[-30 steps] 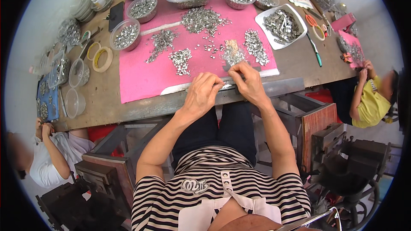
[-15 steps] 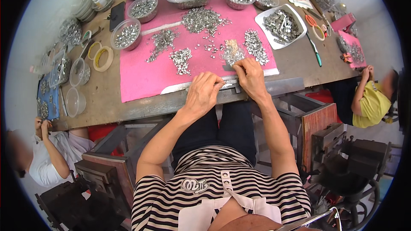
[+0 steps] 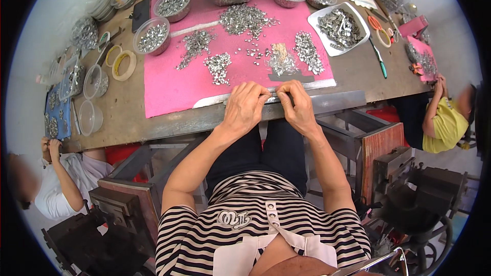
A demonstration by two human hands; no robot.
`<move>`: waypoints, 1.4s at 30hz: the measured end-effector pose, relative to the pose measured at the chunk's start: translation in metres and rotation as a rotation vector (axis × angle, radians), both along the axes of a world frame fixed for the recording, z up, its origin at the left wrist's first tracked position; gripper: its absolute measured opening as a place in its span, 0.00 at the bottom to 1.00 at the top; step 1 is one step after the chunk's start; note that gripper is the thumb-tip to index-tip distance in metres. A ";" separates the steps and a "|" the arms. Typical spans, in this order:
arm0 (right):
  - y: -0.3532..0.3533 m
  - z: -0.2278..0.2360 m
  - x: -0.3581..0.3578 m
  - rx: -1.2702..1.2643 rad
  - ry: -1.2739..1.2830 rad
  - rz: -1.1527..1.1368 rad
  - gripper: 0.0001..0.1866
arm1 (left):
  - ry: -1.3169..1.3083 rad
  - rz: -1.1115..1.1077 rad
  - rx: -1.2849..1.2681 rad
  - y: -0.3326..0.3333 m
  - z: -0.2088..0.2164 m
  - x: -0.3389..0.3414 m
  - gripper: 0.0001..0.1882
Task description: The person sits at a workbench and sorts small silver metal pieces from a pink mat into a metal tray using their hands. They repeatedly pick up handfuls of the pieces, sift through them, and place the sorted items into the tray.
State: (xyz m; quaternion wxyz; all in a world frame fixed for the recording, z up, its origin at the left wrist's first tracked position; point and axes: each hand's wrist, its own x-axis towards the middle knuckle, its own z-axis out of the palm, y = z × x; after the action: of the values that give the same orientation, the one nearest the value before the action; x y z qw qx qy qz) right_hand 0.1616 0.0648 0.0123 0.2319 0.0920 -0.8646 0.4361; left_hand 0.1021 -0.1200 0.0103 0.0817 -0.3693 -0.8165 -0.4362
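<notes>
At the table's front edge my left hand [image 3: 244,104] is closed in a pinch. My right hand [image 3: 298,105] faces it from close by, thumb and fingertips pressed together. Whatever is between the fingertips is too small and hidden to make out. Under and beside the hands lies a grey metal strip [image 3: 337,101]. Just beyond the right hand, thin silvery pins [image 3: 282,63] are heaped by a dark flat bar [image 3: 290,78]. Small shiny metal pieces [image 3: 218,68] lie beyond the left hand, and a longer pile of metal pieces [image 3: 308,53] lies farther right, all on a pink mat [image 3: 169,89].
Plastic tubs of metal parts [image 3: 152,37] line the far side. A white tray [image 3: 315,19] of dark metal pieces stands at right, near scissors [image 3: 382,38] and a toothbrush-like tool [image 3: 382,67]. Tape rolls [image 3: 124,67] lie left. Two other people [image 3: 446,125] work at either side.
My right hand has drawn back from the pin heap toward my left hand, uncovering the dark bar. The left hand stays at the edge, slightly higher in the picture.
</notes>
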 end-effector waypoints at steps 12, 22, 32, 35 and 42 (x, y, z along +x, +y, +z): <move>-0.001 -0.001 0.003 -0.006 -0.015 0.003 0.03 | 0.245 0.003 0.027 0.003 -0.006 0.005 0.06; -0.006 -0.006 0.001 0.072 0.065 0.005 0.07 | 0.173 0.118 -0.025 0.001 0.000 0.027 0.19; -0.009 -0.009 0.001 0.155 0.078 -0.024 0.06 | 0.166 0.110 0.023 0.000 -0.007 0.026 0.20; -0.009 -0.008 0.001 0.160 0.072 -0.027 0.05 | 0.160 0.112 0.023 0.001 -0.008 0.027 0.20; -0.010 -0.008 0.001 0.196 0.099 -0.035 0.06 | 0.158 0.117 0.028 0.002 -0.007 0.027 0.19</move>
State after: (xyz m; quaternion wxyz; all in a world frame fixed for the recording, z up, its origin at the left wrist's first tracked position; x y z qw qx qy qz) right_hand 0.1629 0.0550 0.0046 0.2719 0.1206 -0.8921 0.3400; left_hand 0.1295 -0.1176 0.0038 0.1764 -0.3531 -0.8216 -0.4114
